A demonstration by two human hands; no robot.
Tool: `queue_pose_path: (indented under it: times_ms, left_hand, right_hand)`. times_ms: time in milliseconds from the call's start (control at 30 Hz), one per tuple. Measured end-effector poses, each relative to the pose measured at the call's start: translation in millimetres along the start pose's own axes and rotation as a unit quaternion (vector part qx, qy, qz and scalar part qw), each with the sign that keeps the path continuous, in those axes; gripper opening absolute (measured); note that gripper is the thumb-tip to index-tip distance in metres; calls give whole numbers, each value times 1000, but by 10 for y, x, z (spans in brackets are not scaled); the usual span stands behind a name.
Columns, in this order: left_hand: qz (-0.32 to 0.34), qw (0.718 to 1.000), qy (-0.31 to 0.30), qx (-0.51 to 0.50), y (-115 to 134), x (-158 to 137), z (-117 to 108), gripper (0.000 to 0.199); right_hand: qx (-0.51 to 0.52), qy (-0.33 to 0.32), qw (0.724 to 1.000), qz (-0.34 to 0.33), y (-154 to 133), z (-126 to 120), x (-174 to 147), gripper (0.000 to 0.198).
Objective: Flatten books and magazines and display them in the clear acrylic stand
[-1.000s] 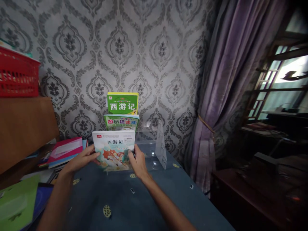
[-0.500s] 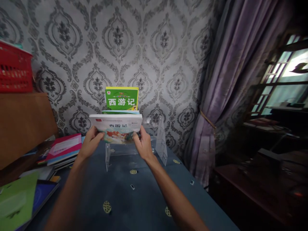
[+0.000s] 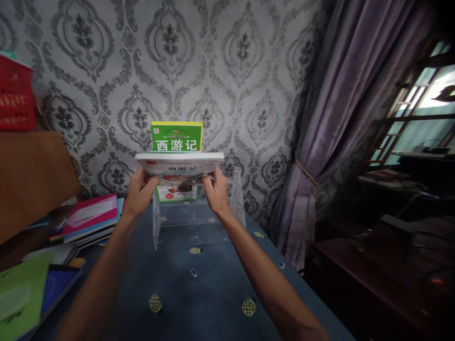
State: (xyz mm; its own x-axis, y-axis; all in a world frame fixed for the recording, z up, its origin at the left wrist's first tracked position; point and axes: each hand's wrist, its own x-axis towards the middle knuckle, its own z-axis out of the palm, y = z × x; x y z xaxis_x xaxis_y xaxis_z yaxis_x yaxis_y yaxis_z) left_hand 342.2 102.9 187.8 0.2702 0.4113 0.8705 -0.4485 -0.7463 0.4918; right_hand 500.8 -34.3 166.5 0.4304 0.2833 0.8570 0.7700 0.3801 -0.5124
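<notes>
Between my two hands I hold a white-covered book (image 3: 181,166) with Chinese characters and a reddish picture, its top edge tipped away from me. My left hand (image 3: 140,192) grips its left end, thumb on the cover. My right hand (image 3: 215,189) grips the right end the same way. Behind it a green book (image 3: 176,137) with a yellow edge stands upright in a clear plastic book stand (image 3: 236,203). The held book hides the green book's middle; its lower part shows beneath.
To the left lie a stack of books with a pink one (image 3: 90,211) on top, a green booklet (image 3: 23,293) and a blue one (image 3: 59,286). A red basket (image 3: 16,94) sits on a brown wooden box (image 3: 35,175). A purple curtain (image 3: 302,208) hangs at the right.
Both hands have raised the white book slightly and moved it right. Its cover now tilts flatter, and the lower part of the green book has come into view beneath it.
</notes>
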Motion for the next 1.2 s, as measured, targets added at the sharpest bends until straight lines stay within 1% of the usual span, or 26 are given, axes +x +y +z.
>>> queue_pose_path:
  times_ms: [100,200,333,533,633,833,933,1000,1100,1200]
  left_hand:
    - [3,1000,-3,5,-54,27,5,12]
    - [-9,1000,-15,14,-91,52,5,14]
    - [-44,999,-20,16,-171,70,4,16]
    - [-102,994,-26,-4,-395,98,-25,17]
    - [-123,992,-29,-16,-470,111,-34,22]
    - [-148,987,-59,-19,-611,120,-34,37]
    - [-146,986,-75,25,-708,104,-42,36]
    - [-136,983,-72,96,-755,74,-48,33]
    - [-93,969,-36,227,-788,5,-54,28]
    - [-43,954,-5,297,-800,-65,-64,31]
  right_hand:
    - [6,-5,1000,5,29,1,51,19]
    - [4,-12,1000,10,89,11,103,19]
    - [1,-37,999,25,199,35,135,26]
    - [-53,-74,995,49,315,68,162,30]
    - [-61,-89,993,51,355,85,184,30]
    - [-85,-117,986,80,465,121,191,28]
    - [-140,-127,979,78,508,136,182,27]
    - [-202,-135,968,67,528,140,173,26]
    - [-283,-143,947,55,546,133,144,28]
    - [-292,-162,941,59,551,111,99,31]
